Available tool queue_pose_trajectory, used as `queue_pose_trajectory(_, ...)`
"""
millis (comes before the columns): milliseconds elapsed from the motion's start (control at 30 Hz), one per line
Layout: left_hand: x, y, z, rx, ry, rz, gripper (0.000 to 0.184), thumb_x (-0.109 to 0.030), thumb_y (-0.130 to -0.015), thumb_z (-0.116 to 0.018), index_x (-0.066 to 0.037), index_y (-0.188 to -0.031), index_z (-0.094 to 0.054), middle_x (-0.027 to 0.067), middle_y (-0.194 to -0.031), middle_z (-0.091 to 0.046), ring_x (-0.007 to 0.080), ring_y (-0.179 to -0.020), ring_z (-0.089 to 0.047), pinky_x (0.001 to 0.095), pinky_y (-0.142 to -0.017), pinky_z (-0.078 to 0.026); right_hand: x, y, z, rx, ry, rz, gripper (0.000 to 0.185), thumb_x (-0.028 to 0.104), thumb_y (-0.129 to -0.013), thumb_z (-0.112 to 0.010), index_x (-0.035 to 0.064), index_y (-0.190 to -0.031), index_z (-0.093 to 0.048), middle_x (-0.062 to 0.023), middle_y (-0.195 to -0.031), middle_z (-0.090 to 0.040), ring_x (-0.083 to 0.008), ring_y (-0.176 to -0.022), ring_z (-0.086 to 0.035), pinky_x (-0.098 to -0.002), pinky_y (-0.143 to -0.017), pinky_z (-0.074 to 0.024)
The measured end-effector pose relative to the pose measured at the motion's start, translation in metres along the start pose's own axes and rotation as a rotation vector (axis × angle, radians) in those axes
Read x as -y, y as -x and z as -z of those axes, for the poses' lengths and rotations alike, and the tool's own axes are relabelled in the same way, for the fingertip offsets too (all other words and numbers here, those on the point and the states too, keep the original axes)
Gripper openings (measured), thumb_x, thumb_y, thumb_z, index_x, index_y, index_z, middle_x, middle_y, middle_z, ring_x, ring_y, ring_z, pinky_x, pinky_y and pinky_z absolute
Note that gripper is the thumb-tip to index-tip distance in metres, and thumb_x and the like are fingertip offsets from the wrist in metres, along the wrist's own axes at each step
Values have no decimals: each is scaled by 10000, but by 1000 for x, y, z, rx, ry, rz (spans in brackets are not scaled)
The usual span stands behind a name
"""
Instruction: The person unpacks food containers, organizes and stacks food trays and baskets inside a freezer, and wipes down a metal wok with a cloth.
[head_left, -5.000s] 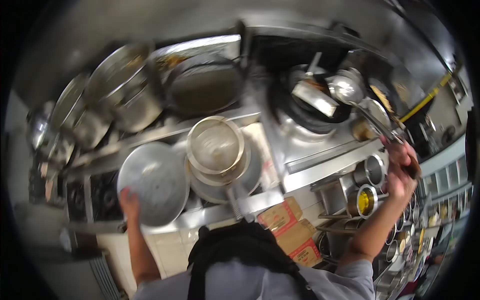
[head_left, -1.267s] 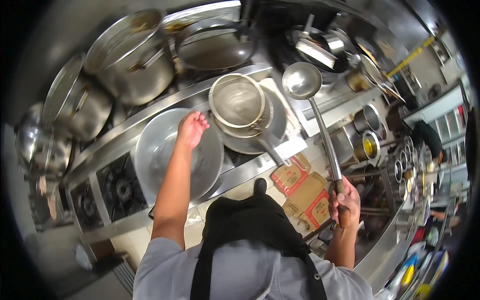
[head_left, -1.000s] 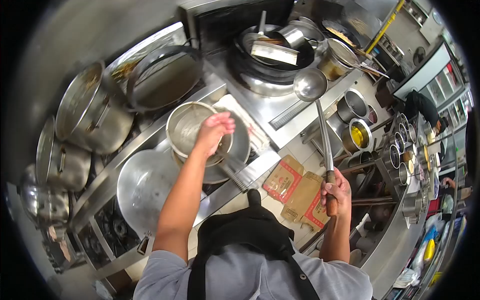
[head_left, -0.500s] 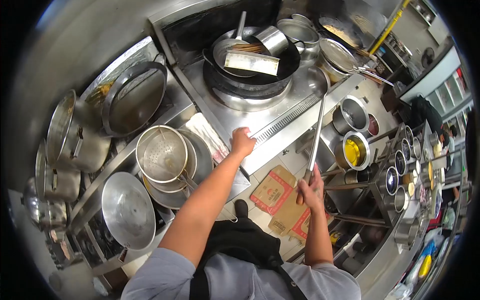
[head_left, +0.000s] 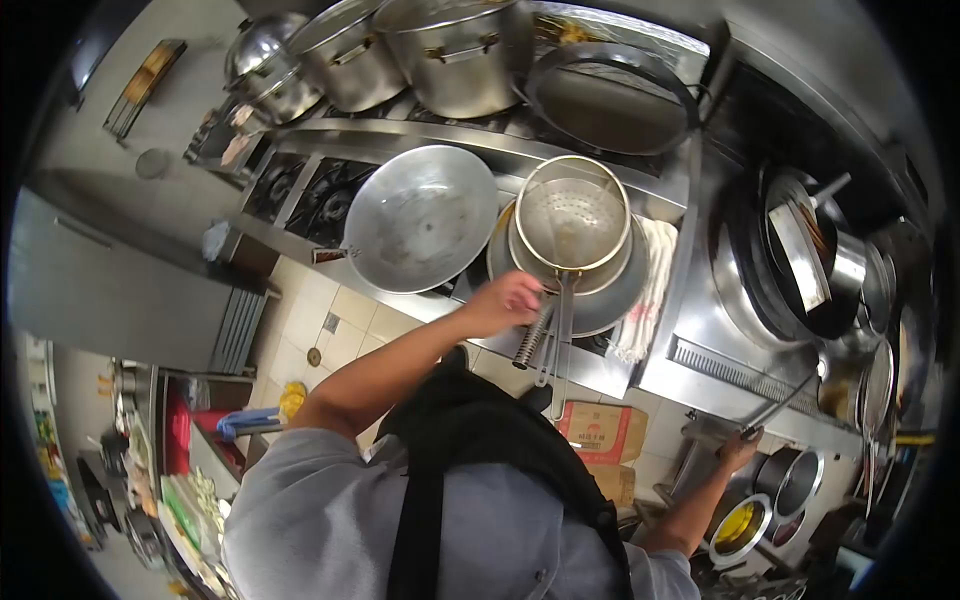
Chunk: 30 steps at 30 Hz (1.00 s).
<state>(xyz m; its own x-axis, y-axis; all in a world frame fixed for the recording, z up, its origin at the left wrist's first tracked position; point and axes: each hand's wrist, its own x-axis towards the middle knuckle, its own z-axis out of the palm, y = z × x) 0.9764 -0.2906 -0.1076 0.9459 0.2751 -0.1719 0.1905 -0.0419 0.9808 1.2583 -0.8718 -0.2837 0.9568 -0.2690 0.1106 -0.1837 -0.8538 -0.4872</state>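
Observation:
My left hand is just below the stacked strainers, close to their handles, with its fingers curled. Whether it touches a handle or holds anything is hard to tell. The perforated strainer rests on a wide metal pan on the stove. To the left of it sits a large grey wok. On the right, my right hand is wrapped round the long ladle, whose shaft points up and right along the counter's front edge. A white towel lies beside the strainers.
Tall steel pots and a dark oval pan stand at the back. A black wok holding utensils is at the right. Flattened cardboard lies on the floor. A pot of yellow liquid is at the lower right.
The view has swung left. My left hand has gone from the grated counter edge to the strainer handles. My right hand still holds the ladle, now farther out to the right and low.

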Motion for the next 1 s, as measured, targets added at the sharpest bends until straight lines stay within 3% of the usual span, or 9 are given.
queue_pose_trajectory(100,40,58,80,-516,-28,-184,410,25,-777,-642,-83,-1144,-493,30,-957,-592,137,-805,-604,281,-743,-499,7,-8,-6,37,-36,67,643,186,-809,-593,90,-1406,-373,-235,-1162,-602,-394,-1044,-590,-447,-876,-451)
queue_pose_trajectory(167,55,89,132,-979,-196,-290,80,0,-812,-618,-54,-848,-570,8,-764,-602,89,-721,-569,218,-651,-457,10,-16,-6,73,-54,-9,666,222,-832,-613,41,-1411,-338,-241,-1200,-582,-387,-1070,-582,-445,-910,-439)
queue_pose_trajectory(233,60,124,171,-1282,-154,-9,93,-22,-798,-635,-56,-748,-564,-20,-684,-576,60,-633,-510,207,-630,-423,69,-6,25,-23,381,-189,677,277,-821,-652,1,-1374,-376,-277,-1166,-582,-414,-1072,-566,-467,-927,-426)
queue_pose_trajectory(367,104,165,226,-1486,-376,125,684,-46,-736,-700,57,-1330,-377,204,-1216,-540,234,-1108,-540,302,-932,-420,109,-9,14,-161,-4,271,653,300,-838,-681,-88,-1299,-429,-283,-1244,-521,-400,-1143,-518,-471,-976,-403)
queue_pose_trajectory(400,91,172,235,-1410,-219,167,993,-78,-713,-747,51,-1450,-94,263,-1429,-313,309,-1311,-360,356,-1057,-318,132,-2,1,-172,-154,411,617,277,-860,-667,-94,-1294,-434,-278,-1274,-502,-382,-1153,-516,-450,-987,-405)
queue_pose_trajectory(600,156,169,292,-1308,224,167,891,-145,-720,-803,0,-1418,-268,129,-1213,-540,212,-1123,-517,335,-988,-383,415,228,24,597,-724,571,508,188,-911,-595,15,-1360,-434,-172,-1348,-493,-222,-1232,-474,-317,-959,-420)
queue_pose_trajectory(700,183,151,315,-1177,476,-4,480,-61,-740,-770,-26,-1165,-549,44,-1079,-601,160,-946,-583,277,-890,-448,513,347,10,999,-448,854,656,350,-883,-619,27,-1401,-378,-182,-1441,-384,-272,-1354,-338,-348,-1105,-246)
queue_pose_trajectory(800,198,133,331,-1035,510,-150,328,-5,-780,-682,36,-1084,-564,133,-1308,-518,216,-1176,-498,362,-1024,-373,580,438,-64,1291,-144,1004,801,522,-915,-445,-24,-1448,-202,-231,-1510,-188,-321,-1418,-159,-351,-1148,-152)
queue_pose_trajectory(1000,180,153,324,-904,409,-281,195,90,-810,-580,-35,-959,-573,154,-1105,-648,262,-1256,-473,395,-1065,-335,620,526,-225,1163,313,996,808,574,-937,-268,-22,-1465,-125,-181,-1548,-67,-289,-1442,-14,-418,-1162,-53)
